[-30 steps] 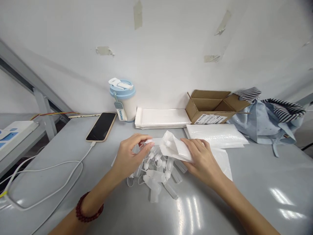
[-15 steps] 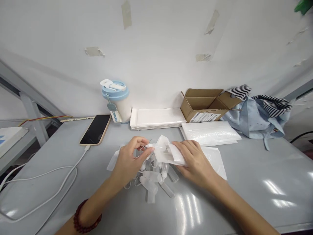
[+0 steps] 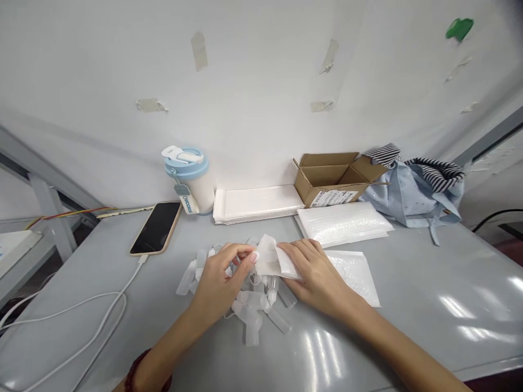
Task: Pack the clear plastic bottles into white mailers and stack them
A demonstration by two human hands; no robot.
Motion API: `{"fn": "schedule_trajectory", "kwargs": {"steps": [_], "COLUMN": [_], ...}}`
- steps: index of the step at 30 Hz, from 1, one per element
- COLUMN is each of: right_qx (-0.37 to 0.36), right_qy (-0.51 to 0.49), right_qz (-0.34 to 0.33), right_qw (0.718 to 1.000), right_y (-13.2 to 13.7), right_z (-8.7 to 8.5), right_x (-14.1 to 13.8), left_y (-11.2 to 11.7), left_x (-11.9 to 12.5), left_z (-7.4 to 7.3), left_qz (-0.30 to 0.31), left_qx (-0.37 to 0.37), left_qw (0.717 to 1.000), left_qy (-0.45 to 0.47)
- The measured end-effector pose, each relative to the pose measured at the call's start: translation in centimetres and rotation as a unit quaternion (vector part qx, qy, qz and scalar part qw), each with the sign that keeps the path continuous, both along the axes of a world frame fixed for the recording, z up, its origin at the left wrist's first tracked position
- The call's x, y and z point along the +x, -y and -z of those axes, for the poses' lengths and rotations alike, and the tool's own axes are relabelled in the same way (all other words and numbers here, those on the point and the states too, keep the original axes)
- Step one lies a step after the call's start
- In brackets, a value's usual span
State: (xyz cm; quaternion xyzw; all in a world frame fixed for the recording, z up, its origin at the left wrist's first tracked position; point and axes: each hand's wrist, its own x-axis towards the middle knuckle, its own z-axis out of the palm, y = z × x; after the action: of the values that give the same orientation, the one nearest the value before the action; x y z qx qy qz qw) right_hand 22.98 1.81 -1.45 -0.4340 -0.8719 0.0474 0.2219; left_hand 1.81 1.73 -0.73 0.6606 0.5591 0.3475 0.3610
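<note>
My right hand (image 3: 312,267) is closed round a white bubble mailer (image 3: 267,260), whose loose flap sticks up at its left end. My left hand (image 3: 229,269) is pinched at the mailer's mouth, on the end of a small plastic bottle. Only a pale bit of it shows between finger and thumb; the rest is hidden by the fingers and the mailer. Under and between both hands lies a loose heap of translucent small bottles (image 3: 249,313), some with thin loops. Another bubble mailer (image 3: 353,275) lies flat beyond my right hand.
Behind the hands are a stack of white mailers (image 3: 261,200), more bubble mailers (image 3: 345,222) and an open cardboard box (image 3: 333,185). A blue-lidded cup (image 3: 200,188), a phone (image 3: 157,228) with a white cable (image 3: 122,294), and a light-blue bag (image 3: 412,190) stand around.
My left fingers have come closer to the mailer's mouth, and the bottle that showed between hand and mailer is now mostly out of sight. The view has shifted slightly right and up.
</note>
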Motion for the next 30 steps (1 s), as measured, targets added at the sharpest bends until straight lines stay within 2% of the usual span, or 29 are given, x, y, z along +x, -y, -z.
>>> {"fn": "schedule_trajectory", "kwargs": {"steps": [8,12,15,18,21,24,26,30], "right_qx": [0.016,0.016,0.014,0.019,0.025,0.031,0.035,0.039], "right_qy": [-0.039,-0.046,-0.044,-0.042,-0.046,-0.048,-0.048,-0.05], "right_qz": [-0.015,-0.024,-0.015,-0.007,-0.014,-0.014,-0.012,-0.013], "right_qw": [0.999,0.999,0.999,0.999,0.999,0.998,0.998,0.998], "right_y": [0.4,0.6,0.6,0.6,0.6,0.6,0.7,0.8], "right_z": [-0.5,-0.4,-0.4,-0.3,-0.3,-0.2,-0.2,-0.1], "right_x": [-0.2,-0.2,-0.2,-0.2,-0.3,-0.4,-0.4,-0.3], "left_y": [-0.5,-0.6,-0.4,0.0,0.4,0.9,1.2,1.3], "left_x": [0.0,0.0,0.0,0.3,0.8,1.2,1.2,1.2], "left_z": [0.6,0.9,0.7,0.6,0.5,0.3,0.1,0.0], "left_qz": [-0.015,-0.11,-0.135,-0.087,-0.02,-0.01,-0.006,0.056], "left_qx": [-0.053,-0.01,0.016,0.038,0.107,0.169,0.181,0.185], "left_qw": [0.994,0.993,0.991,0.995,0.994,0.986,0.983,0.981], "left_qy": [0.091,0.039,0.007,-0.002,-0.005,-0.002,-0.001,0.0]}}
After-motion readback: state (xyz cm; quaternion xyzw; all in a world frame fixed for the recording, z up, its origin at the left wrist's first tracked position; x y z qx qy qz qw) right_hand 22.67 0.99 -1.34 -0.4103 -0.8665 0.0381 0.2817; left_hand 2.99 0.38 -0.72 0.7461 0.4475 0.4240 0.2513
